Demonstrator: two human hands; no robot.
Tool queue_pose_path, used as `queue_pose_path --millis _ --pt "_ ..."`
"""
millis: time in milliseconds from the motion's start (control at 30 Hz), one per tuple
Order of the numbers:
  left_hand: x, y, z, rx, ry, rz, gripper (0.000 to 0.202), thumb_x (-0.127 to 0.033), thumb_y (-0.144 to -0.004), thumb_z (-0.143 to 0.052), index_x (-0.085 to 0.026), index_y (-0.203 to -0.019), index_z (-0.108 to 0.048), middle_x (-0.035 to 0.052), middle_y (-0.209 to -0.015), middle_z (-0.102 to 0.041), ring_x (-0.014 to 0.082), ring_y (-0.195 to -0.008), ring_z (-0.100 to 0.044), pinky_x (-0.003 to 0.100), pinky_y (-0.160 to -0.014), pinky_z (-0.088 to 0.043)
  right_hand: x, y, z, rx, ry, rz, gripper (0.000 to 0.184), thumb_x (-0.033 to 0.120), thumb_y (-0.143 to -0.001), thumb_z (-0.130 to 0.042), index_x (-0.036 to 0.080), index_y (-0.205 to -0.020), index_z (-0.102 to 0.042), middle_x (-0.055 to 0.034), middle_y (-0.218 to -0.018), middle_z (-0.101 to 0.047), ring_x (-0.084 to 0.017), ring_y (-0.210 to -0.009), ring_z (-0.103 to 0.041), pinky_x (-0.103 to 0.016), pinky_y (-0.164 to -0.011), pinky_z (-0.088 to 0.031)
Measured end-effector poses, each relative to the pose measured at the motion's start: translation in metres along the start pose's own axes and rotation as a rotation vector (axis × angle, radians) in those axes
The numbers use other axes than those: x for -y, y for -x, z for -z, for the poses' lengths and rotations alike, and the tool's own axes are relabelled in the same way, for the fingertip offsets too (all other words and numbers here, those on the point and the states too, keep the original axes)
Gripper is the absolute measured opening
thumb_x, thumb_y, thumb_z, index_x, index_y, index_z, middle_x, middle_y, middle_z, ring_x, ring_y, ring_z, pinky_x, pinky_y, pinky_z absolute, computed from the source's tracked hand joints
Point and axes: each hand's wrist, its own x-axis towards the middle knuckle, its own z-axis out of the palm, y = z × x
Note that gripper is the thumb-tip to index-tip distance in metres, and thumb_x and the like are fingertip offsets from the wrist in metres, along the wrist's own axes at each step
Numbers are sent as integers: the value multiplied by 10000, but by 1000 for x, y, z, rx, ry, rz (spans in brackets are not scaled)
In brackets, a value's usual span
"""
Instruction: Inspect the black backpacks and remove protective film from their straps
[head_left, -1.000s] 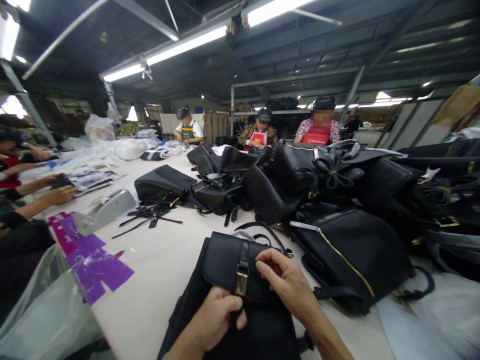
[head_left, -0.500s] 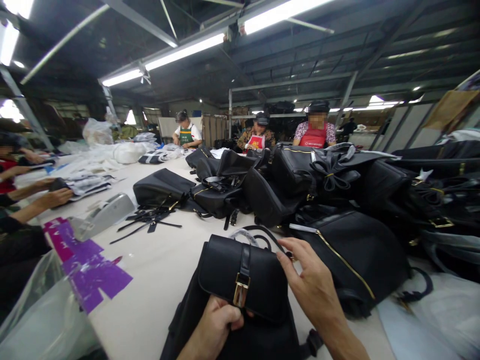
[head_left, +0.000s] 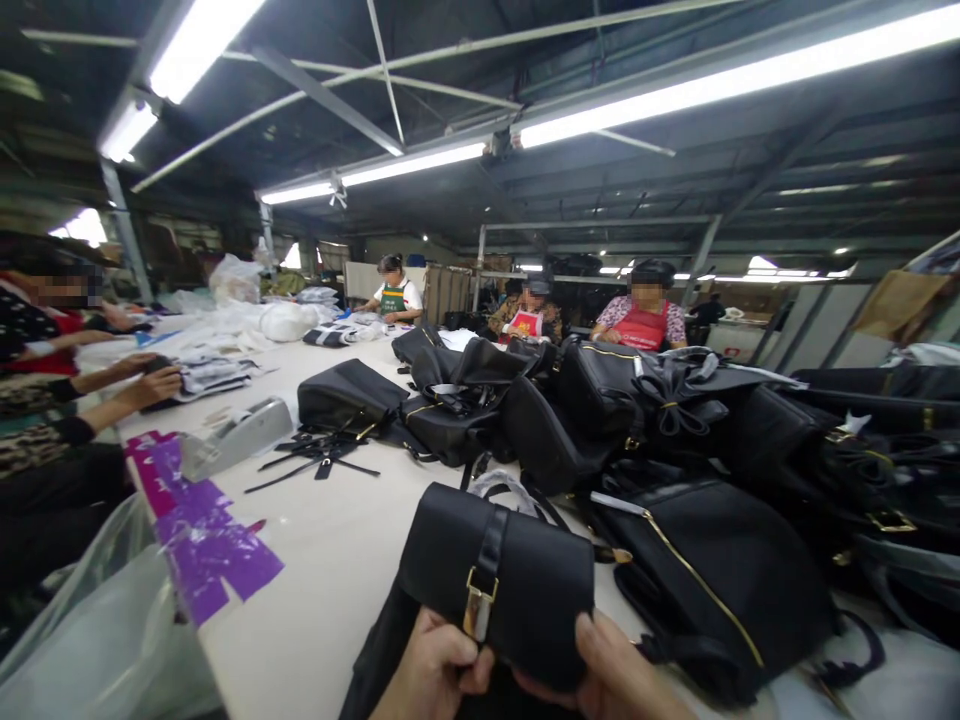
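Note:
A black bag [head_left: 517, 580] with a gold buckle [head_left: 477, 605] on its flap strap lies on the white table [head_left: 330, 560] right in front of me. My left hand [head_left: 435, 670] is closed, pinching the strap end just below the buckle. My right hand [head_left: 622, 675] grips the lower right edge of the flap, thumb on top. Both hands are cut off by the bottom of the view.
A heap of black bags [head_left: 675, 450] covers the table's right side. Loose black straps [head_left: 315, 462], a grey tape dispenser [head_left: 240, 437] and purple paper [head_left: 202, 540] lie to the left. A clear plastic bag [head_left: 97, 630] hangs at the near left. Several people work around the table.
My right hand moved from the flap's upper right corner down to its lower edge. The camera tilted up, so both hands sit lower in view.

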Motion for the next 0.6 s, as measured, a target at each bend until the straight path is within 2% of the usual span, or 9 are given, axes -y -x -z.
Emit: queue_pose_path --millis 100,167,233,300,400,500,600 --pt "2 6 1 45 -61 -8 135 -155 -424 -517 -165 -558 -523 -60 -464 -404 34 -368 -283 220 -408 -125 -13 -7 -24 -169 -291 15 570 648 -653 -774 210 -1015 -736 -123 -1014 -759 -333 -1045 -668 -483 -930 -504" --pt "-1 12 0 60 -107 5 122 -162 -424 -513 -168 -545 -517 -59 -458 -390 43 -381 -283 222 -413 -137 -19 -11 -34 -248 -323 36 511 530 -652 -831 196 -1024 -729 -112 -954 -771 -340 -1005 -683 -492 -908 -519" --pt "-6 19 -2 38 -178 5 132 -181 -464 -520 -152 -578 -578 -28 -452 -460 69 -402 -335 228 -424 -199 -26 -16 -36 -305 -306 81 486 461 -652 -856 182 -1026 -722 -97 -902 -775 -341 -956 -699 -497 -876 -537" --pt "-12 26 -3 -22 -282 7 164 -201 -541 -534 -127 -639 -643 28 -501 -577 106 -449 -437 244 -472 -306 -35 -20 -33 -325 -297 121 479 453 -641 -869 170 -999 -723 -89 -880 -776 -342 -933 -705 -497 -863 -549" --pt "-16 36 -2 -120 -424 -4 180 -214 -623 -597 -127 -753 -685 73 -688 -692 179 -597 -588 287 -584 -429 -48 -24 -26 -341 -337 150 529 437 -605 -895 178 -1031 -719 -85 -945 -776 -339 -951 -702 -492 -867 -558" --pt "-14 42 1 -182 -451 -85 295 -198 -638 -665 -157 -928 -699 61 -840 -719 209 -723 -625 291 -648 -452 -57 -24 -23 -368 -396 173 611 441 -613 -890 198 -1136 -688 -86 -1023 -768 -338 -997 -691 -504 -884 -556" --pt "-10 43 -1 -194 -367 -147 456 -193 -662 -712 -181 -1115 -663 52 -892 -724 200 -741 -616 297 -716 -457 -60 -22 -23 -356 -419 210 634 419 -623 -893 194 -1173 -671 -93 -1089 -752 -341 -1064 -665 -510 -919 -542"
